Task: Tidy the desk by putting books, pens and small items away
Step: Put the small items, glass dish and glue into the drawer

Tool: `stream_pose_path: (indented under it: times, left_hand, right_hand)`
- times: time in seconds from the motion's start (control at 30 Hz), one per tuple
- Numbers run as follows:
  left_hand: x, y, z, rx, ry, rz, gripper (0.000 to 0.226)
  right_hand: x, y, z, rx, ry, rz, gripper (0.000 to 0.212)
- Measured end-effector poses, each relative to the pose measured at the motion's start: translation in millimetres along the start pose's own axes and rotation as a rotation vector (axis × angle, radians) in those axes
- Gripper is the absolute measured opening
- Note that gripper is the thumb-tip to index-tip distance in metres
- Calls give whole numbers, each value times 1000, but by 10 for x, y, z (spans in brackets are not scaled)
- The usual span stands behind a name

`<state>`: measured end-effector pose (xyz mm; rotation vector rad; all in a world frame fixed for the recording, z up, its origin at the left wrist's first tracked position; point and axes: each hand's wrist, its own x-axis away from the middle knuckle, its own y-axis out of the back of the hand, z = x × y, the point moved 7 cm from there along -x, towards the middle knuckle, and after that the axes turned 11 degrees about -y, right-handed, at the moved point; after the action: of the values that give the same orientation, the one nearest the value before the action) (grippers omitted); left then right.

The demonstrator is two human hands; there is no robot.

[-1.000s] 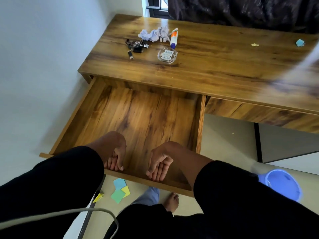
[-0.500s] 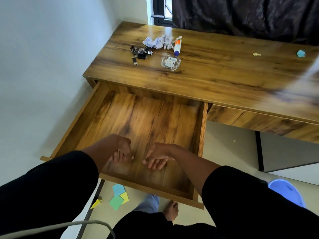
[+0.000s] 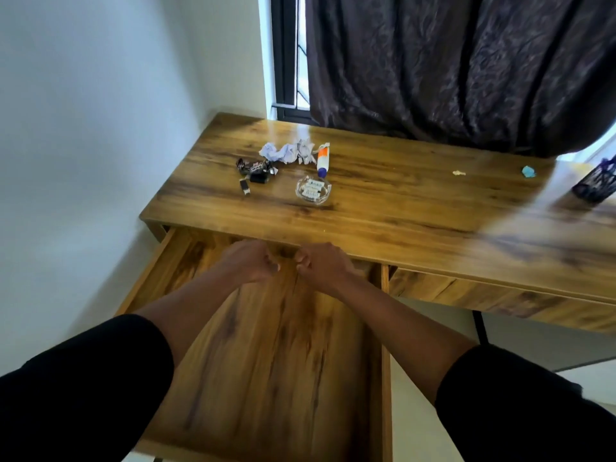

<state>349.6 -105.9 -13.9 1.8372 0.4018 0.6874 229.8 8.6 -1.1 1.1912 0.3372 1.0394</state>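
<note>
Desk [image 3: 416, 208]: wood-grain top against the wall and the dark curtain [image 3: 466, 61]. I judge the tidying barely begun, since the clutter sits on it untouched.
Drawer [image 3: 266, 361]: pulled far out on the left side, its bottom bare as far as I can see. I read it as the place where the small things are meant to go.
Left hand [image 3: 248, 263]: curled into a loose fist above the back of the drawer, just under the desk's front edge. I cannot tell whether anything is inside the fist.
Right hand [image 3: 321, 265]: curled the same way, knuckles almost touching the left one. Whether it holds anything I cannot tell.
Step in hand: I would reach up over the desk edge for the cluster, one hand to a thing, and take the loose pieces first.
Crumpled paper [image 3: 288, 151]: white, scrunched, at the back of the cluster; more likely rubbish than something to store.
Glass dish [image 3: 313, 191]: clear, shallow, with small white pieces in it. I would lift it level with both hands so that nothing spills.
Glue bottle [image 3: 322, 160]: white and orange with a blue cap, lying on its side between paper and dish.
Dark wrappers [image 3: 255, 166]: a shiny black bundle, left of the dish.
Scraps: a yellow bit [image 3: 458, 173] and a blue bit [image 3: 528, 171], well apart on the right.
</note>
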Motion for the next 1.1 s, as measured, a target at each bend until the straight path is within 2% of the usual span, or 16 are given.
stream_pose_path:
  times: [0.13,0.23,0.3,0.43,0.53,0.63,0.77,0.9,1.1]
  left_hand:
    - [-343,282,-83,40,-53,-119,22]
    - [-562,389,-83,100,-83,-152,16]
    - [-723,456,-55,133,-103,-164,22]
    - [-1066,548,49,128,-99,-167,46]
    - [-1325,529,162,82,-89,-142,53]
    - [-1543,510,220,56,-98,-156,53]
    - [-1802,445,210,55,-169,-139,74]
    - [-1957,389,184,171,-238,-112,87]
    - [-2048,407,67,471,-244,-159,78]
  right_hand:
    - [-281,393,-89,211,-6,-182,25]
    - [-489,609,-185,237,-23,-211,31]
    - [-660,707,-225,236,-43,-210,35]
    - [-1054,758,-266,139,-121,-164,45]
    - [-1382,685,-303,44,-209,-127,62]
    - [-1709,590,-386,-80,-271,-159,80]
    - [-2003,489,-440,-184,-312,-193,90]
    - [-2147,424,-406,-157,-345,-234,102]
    - [-2347,357,-351,-85,-350,-240,109]
